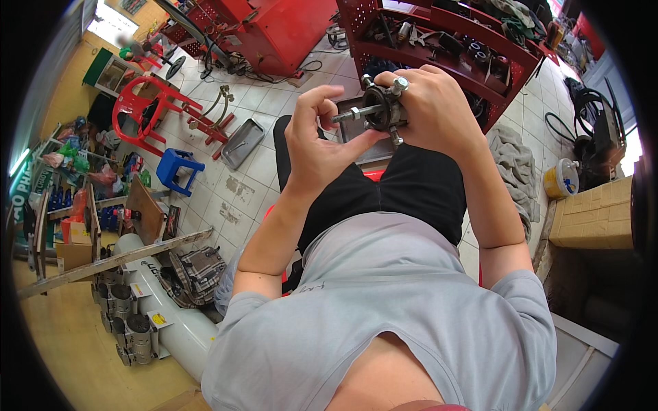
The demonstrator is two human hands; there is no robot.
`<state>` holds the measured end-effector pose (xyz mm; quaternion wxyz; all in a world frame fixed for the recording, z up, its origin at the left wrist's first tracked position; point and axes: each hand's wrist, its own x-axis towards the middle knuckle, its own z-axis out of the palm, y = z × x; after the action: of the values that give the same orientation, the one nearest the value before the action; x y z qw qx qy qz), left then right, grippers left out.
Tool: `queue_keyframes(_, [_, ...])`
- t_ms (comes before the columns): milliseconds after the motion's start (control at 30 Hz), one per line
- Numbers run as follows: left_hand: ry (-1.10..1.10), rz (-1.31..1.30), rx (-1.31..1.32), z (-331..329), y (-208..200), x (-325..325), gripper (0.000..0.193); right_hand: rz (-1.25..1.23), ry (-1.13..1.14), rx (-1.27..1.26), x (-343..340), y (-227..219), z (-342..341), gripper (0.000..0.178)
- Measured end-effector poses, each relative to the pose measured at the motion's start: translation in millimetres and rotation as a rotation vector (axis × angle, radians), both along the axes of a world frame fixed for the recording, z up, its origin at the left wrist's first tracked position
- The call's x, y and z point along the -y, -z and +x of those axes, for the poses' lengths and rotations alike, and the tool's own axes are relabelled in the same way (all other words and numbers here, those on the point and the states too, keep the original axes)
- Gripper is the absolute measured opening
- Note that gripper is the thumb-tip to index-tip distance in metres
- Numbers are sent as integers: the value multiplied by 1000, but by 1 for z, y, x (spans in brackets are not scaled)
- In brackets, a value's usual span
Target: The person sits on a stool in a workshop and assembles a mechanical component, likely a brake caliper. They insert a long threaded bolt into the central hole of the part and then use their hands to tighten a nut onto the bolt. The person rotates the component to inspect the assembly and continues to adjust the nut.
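In front of me, above my lap, my right hand (439,109) grips a dark round metal part (374,109) with several bolts around its rim. A long threaded bolt (353,115) with a nut on it sticks out of its middle toward my left hand. Beside that bolt, my left hand (315,140) has its fingers bent and spread apart, and its thumb reaches to the lower edge of the metal part. The part's far side is hidden behind my right fingers. Below it, a grey metal tray (353,129) shows partly between my knees.
Ahead stands a red tool cart (439,55) loaded with tools and parts. To the left are a red plastic chair (140,109), a blue stool (179,170) and another metal tray (243,144). On the right lie a grey cloth (513,168) and a white bucket (561,178).
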<state>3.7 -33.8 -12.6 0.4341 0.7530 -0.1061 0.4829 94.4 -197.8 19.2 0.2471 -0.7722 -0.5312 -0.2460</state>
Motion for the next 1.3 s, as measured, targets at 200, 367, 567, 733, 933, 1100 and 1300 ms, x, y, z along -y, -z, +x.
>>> queue_keyframes(200, [-50,426,9,0,12,-23,53,7,-7,4,0,-2,-1,49])
queue_keyframes(367, [15,-49,-43,-2,2,0,48,-9,5,-3,1,-1,0,50])
queue_keyframes(567, [-91,453,29,0,15,-23,53,-10,18,27,1,0,1,46])
queue_keyframes(733, [30,79,-52,-2,11,-7,50,-12,25,28,1,-1,2,47])
queue_keyframes(933, [82,129,-50,1,-1,-8,47,-32,61,11,6,-1,7,50])
queue_keyframes(1100, [61,268,-217,-5,7,-29,46,-21,70,42,7,-2,8,48])
queue_keyframes(1300, [133,130,-49,2,-5,-11,35,-12,67,50,7,-1,9,50])
